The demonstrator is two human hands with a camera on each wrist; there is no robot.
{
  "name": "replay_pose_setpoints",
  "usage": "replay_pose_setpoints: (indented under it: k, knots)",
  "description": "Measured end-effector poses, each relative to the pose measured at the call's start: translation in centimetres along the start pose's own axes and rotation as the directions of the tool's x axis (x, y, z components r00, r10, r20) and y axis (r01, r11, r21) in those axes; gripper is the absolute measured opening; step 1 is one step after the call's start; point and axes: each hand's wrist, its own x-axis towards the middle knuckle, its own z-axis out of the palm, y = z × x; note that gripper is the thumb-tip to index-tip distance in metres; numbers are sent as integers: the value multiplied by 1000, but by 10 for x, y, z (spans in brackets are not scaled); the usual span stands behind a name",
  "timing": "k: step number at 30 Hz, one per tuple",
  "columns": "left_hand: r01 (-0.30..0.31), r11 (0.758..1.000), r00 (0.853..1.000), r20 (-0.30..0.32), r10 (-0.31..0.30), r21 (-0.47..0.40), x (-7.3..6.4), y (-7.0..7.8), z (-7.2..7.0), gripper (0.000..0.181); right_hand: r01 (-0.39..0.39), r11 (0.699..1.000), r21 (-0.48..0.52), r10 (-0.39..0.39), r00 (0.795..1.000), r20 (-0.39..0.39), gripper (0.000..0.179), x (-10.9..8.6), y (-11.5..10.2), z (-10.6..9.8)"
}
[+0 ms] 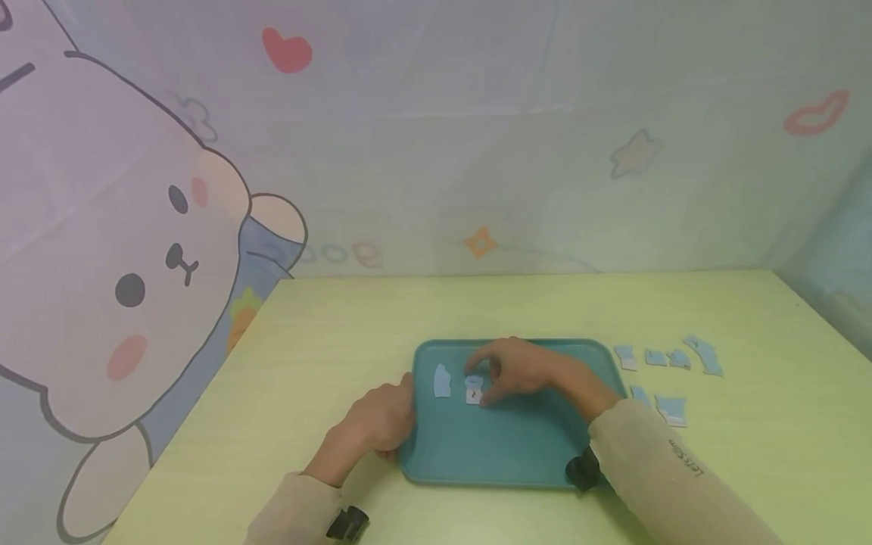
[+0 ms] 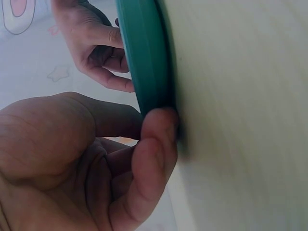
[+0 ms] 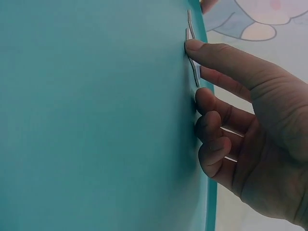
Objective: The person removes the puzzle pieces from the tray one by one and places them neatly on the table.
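At left, the left hand [image 1: 383,415] grips the rim of a teal tray [image 1: 477,450], thumb above and fingers curled beneath. Inside lies a wavy-edged blue puzzle piece [image 1: 442,381]; just beside it, seemingly two more set edge to edge, a blue-and-white pair [image 1: 473,396], pinched between the right hand's [image 1: 519,368] thumb and index finger. Farther right, six loose pieces [image 1: 671,409] lie on the worktop [image 1: 749,318], outside the tray. Probably early going: fewer pieces in than out, the wavy one unjoined.
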Motion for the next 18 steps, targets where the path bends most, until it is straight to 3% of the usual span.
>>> replay_pose_setpoints:
  k: [18]
  knots:
    - [0,1000,1000,-5,0,14,0,0,1,51,23,1000,6,-24,1000,16,45,-4,-2,-4]
